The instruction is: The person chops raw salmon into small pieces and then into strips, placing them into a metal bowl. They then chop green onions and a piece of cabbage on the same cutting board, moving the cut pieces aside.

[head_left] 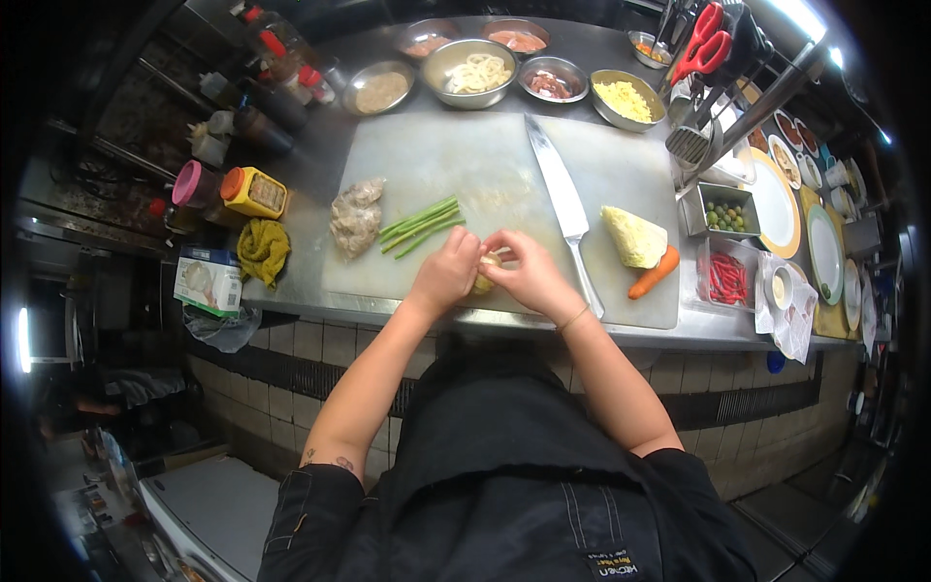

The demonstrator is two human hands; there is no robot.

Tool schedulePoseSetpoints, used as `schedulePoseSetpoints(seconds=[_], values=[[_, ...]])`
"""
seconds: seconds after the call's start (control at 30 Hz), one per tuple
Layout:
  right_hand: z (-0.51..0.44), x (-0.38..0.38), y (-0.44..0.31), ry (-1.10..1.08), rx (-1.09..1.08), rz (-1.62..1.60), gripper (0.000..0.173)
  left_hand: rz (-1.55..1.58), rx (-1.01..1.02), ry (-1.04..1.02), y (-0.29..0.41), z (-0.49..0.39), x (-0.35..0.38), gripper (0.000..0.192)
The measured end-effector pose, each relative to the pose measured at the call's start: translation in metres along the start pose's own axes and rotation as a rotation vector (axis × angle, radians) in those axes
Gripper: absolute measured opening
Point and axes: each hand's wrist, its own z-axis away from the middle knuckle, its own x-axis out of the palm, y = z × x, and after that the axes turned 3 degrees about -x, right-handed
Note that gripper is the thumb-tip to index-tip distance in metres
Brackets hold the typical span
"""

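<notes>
Over the near edge of a white cutting board (pixel 407 291), my left hand (pixel 452 268) and my right hand (pixel 529 270) meet around a small pale yellow food piece (pixel 490 260); what it is I cannot tell. Another yellowish bit (pixel 481 285) shows just below my fingers. Green asparagus-like stalks (pixel 422 224) lie left of my hands, beside a knotted plastic bag of pale food (pixel 357 218). To the right rests a large kitchen knife (pixel 560 189), its handle towards me. Further right, a cabbage wedge (pixel 634 236) touches a carrot (pixel 654 273).
Metal bowls, one with pale rings (pixel 470 73) and one with chopped yellow food (pixel 624 100), line the board's far side. A yellow jar (pixel 263 193), a green cloth (pixel 262 251) and a glove box (pixel 209 278) stand left. Red chillies (pixel 727 278) and a tin of olive-like fruits (pixel 722 211) sit right.
</notes>
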Motion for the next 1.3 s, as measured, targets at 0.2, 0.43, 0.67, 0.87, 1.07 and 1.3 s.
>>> schedulePoseSetpoints(seconds=[0.2,0.43,0.67,0.87,1.07,1.3], values=[[-0.002,-0.008,-0.006,-0.034,0.059,0.018,0.018,-0.086,0.124,0.017,0.003,-0.009,0.001,0.009],[-0.001,-0.005,-0.01,-0.019,0.125,0.154,0.017,-0.048,0.047,0.063,0.002,-0.004,0.013,0.009],[0.021,-0.004,0.001,0.068,0.11,-0.149,0.043,0.112,-0.394,0.162,0.018,0.007,0.026,0.015],[0.027,-0.01,0.012,0.094,-0.159,0.18,0.05,0.49,-0.54,0.013,0.032,0.009,0.003,0.013],[0.022,-0.016,0.001,-0.017,-0.143,0.223,0.051,0.329,-0.588,-0.144,0.034,0.005,-0.006,0.013],[0.048,-0.055,0.0,0.321,0.058,0.757,0.054,0.441,-0.679,-0.052,0.035,0.013,0.01,0.015]])
